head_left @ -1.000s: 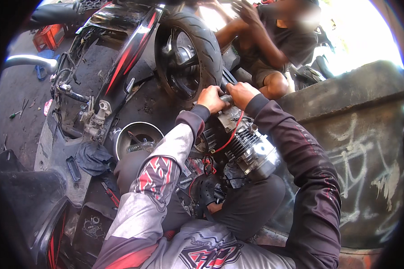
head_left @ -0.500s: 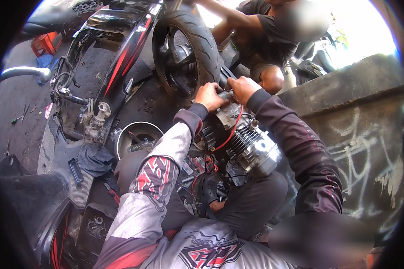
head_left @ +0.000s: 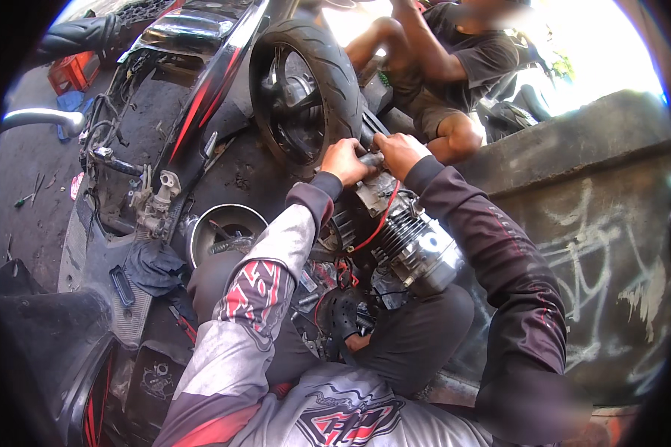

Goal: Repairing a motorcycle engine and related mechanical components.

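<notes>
A motorcycle engine (head_left: 421, 249) with a finned cylinder and silver head rests tilted between my knees. My left hand (head_left: 343, 162) is closed round a part at the engine's far end, beside a short grey cylindrical piece (head_left: 371, 159). Close to its right, my right hand (head_left: 400, 154) is curled over the same end, next to a dark metal arm (head_left: 373, 127). My fingers and the engine casing partly hide what they grip. A red cable (head_left: 384, 220) loops down over the engine's side.
Beyond my left hand stands a wheel with a black tyre (head_left: 335, 82). A stripped motorcycle frame (head_left: 201, 112) fills the left, with a silver round bowl (head_left: 194, 238) beside my knee. A concrete wall (head_left: 574, 216) closes the right side. Another person (head_left: 455, 67) sits at the far right.
My hands stay at the engine's far end, with only a slight shift. The other person has moved, with an arm now bent upward and a knee raised beside the wheel.
</notes>
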